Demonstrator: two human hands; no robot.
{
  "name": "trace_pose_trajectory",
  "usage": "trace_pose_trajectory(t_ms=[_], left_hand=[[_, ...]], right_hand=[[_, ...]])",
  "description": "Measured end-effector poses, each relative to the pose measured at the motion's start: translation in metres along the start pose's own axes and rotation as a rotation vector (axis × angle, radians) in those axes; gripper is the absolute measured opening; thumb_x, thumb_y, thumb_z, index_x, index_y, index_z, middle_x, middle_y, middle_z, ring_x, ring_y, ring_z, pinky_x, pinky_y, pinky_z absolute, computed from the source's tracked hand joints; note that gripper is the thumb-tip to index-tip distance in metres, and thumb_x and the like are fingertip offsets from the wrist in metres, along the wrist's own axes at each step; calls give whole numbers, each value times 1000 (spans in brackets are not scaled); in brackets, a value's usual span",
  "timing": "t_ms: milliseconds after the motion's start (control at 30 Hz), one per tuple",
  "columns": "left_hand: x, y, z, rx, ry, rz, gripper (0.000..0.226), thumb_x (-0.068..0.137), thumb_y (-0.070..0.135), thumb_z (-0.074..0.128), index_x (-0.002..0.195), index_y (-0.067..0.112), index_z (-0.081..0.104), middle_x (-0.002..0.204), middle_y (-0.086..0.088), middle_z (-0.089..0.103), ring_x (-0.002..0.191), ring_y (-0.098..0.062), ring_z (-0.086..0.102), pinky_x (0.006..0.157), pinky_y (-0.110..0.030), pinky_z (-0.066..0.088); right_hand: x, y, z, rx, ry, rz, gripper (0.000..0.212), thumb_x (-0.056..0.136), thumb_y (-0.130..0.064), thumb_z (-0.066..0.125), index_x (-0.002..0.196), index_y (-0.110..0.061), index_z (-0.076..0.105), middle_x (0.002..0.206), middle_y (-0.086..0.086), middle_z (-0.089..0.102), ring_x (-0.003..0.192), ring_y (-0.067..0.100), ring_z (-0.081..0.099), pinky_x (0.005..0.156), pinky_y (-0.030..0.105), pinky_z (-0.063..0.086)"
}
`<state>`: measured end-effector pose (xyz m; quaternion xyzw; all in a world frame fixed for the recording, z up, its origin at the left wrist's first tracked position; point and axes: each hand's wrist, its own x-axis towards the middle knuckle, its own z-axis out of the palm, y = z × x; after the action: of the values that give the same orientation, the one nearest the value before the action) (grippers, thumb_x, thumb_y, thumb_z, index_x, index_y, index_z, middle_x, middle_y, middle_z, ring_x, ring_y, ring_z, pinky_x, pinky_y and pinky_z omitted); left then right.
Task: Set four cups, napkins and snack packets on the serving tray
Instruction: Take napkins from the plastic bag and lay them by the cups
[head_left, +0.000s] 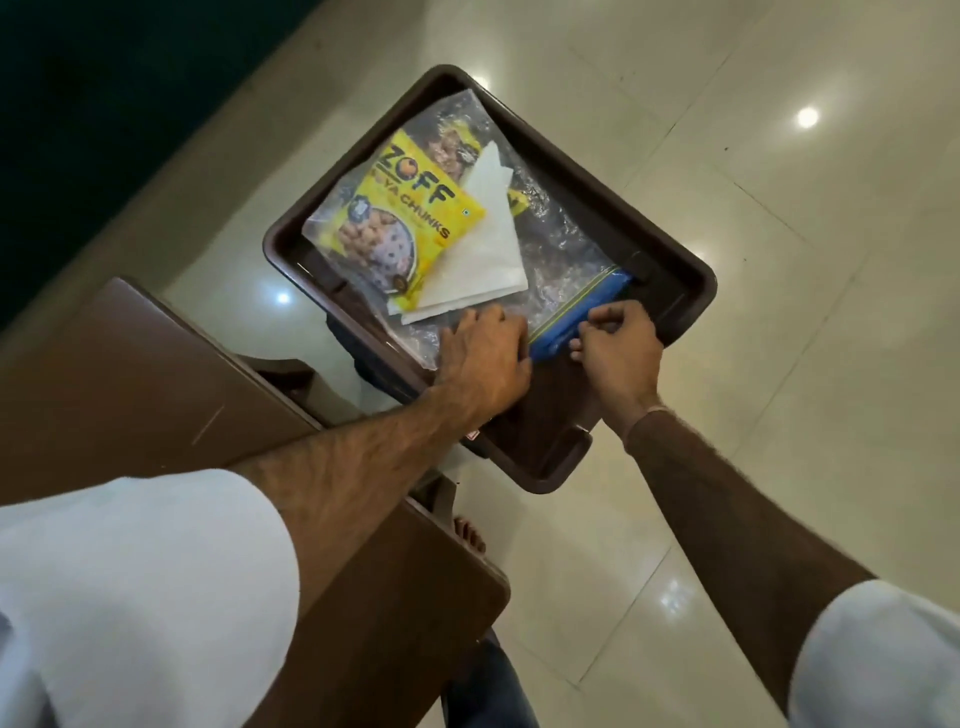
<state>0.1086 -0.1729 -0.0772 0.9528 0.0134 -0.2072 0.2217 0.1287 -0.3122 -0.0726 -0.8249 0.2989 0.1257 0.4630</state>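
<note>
A dark brown serving tray (670, 228) is seen from above over a glossy floor. In it lies a clear zip bag (566, 260) with a blue closure strip (582, 317). On the bag rest a yellow snack packet (400, 218) and a folded white napkin (483, 249); a second yellow packet (452, 145) shows beneath them. My left hand (483, 358) presses flat on the bag's near edge. My right hand (618, 348) pinches the blue strip at the tray's near right side. No cups are visible.
A brown table top (156, 395) stretches along the left and under my left arm. Cream floor tiles (779, 208) surround the tray. A bare foot (470, 535) shows below the tray, and a dark wall area fills the top left.
</note>
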Motion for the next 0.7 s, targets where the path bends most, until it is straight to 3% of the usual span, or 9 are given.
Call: trace_pose_trajectory(t_ms=[100,200,300,367,467,600,700], left_hand=[[1,-3,-5,-230,113,-75,4,85,24,64,83,20,65,95,0,67,93,-21,60,84,-42,51],[0,-8,-8,-378,204,-91,4,83,20,61,80,20,58,85,1,62,82,-17,57,75,-40,50],[0,-11,-4,-168,75,41,23,80,32,70,97,21,58,101,-1,58,95,-20,56,83,-38,47],[3,-8,-1,-28,1,39,38,80,42,74,107,22,56,110,-3,56,103,-24,53,86,-41,45],[7,0,1,41,32,19,21,84,39,69,93,23,61,107,-3,60,104,-28,55,85,-42,47],[2,-3,1,-310,140,-82,11,81,23,66,73,22,58,77,2,64,79,-20,60,76,-40,52],[-2,1,-8,-542,290,-144,12,76,21,65,70,20,55,65,7,59,63,-13,57,61,-29,48]], right_hand=[[-1,-3,2,315,-4,191,20,86,8,51,84,-9,62,81,19,69,60,20,68,65,33,61],[-6,-6,5,433,57,234,20,86,7,51,83,-6,65,79,14,70,60,20,69,61,32,61],[-11,-7,13,450,94,287,19,86,3,58,101,-9,61,92,11,68,74,19,68,71,35,62],[-14,-9,18,468,46,305,29,84,4,59,109,-10,58,95,10,66,78,19,64,70,33,58],[-15,-15,19,513,-12,310,26,84,9,54,96,-12,61,92,11,66,77,19,63,61,28,52],[-13,-17,15,508,-111,266,34,88,14,42,92,-8,67,91,13,72,73,18,67,64,23,56],[-11,-23,16,511,-232,228,30,92,13,47,107,-5,65,101,16,72,88,24,69,82,31,58]])
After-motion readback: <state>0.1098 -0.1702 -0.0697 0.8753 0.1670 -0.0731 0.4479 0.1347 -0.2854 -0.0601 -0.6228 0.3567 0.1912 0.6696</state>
